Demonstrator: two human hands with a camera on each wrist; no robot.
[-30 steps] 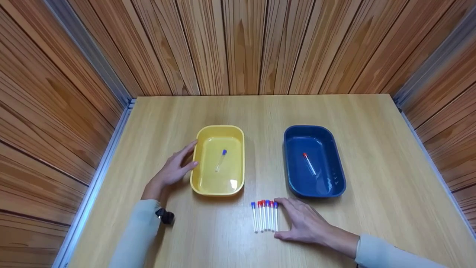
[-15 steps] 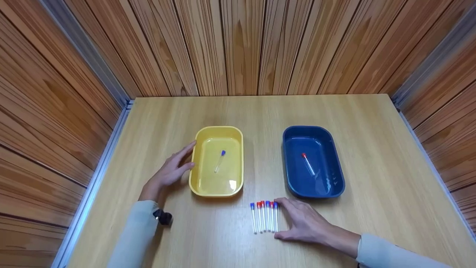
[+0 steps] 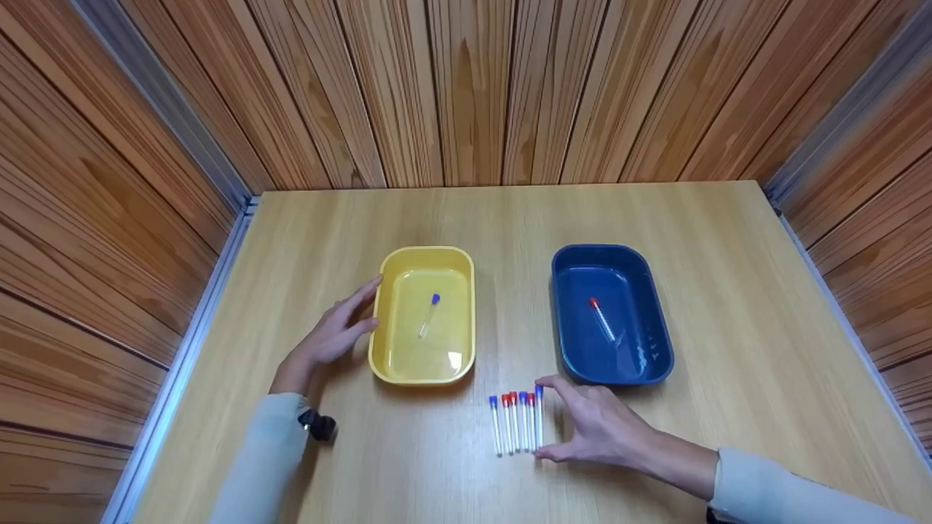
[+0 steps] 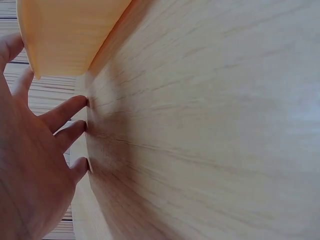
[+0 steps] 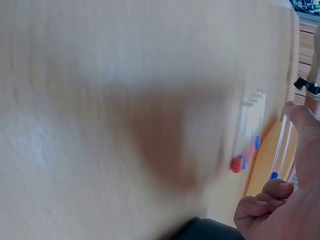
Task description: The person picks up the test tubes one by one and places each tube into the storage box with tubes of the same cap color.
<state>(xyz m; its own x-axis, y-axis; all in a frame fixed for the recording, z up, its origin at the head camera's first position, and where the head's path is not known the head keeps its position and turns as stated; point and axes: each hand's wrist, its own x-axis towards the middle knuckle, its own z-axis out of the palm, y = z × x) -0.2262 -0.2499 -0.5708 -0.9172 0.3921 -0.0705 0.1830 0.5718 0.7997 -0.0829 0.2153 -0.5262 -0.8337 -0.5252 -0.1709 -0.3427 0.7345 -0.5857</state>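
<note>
In the head view my right hand (image 3: 604, 426) pinches a blue-capped test tube (image 3: 539, 418) lengthwise, thumb at its bottom end and index finger at the cap. The right wrist view shows this clear tube (image 5: 282, 146) raised above the table. Just left of it lies a row of several test tubes (image 3: 512, 426) with red and blue caps. My left hand (image 3: 328, 335) rests against the left side of a yellow tray (image 3: 422, 364), thumb and index finger at its rim. Its other fingers (image 4: 70, 110) are spread down at the tabletop in the left wrist view.
One blue-capped tube (image 3: 429, 317) lies inside the yellow tray. To the right stands a dark blue tray (image 3: 611, 367) holding a red-capped tube (image 3: 601, 319). Wood-panelled walls (image 3: 473, 94) border the table (image 3: 510, 218) at the back and sides.
My right hand has taken hold of the rightmost blue-capped test tube and lifted it slightly out of the row. The left hand stays at the yellow tray.
</note>
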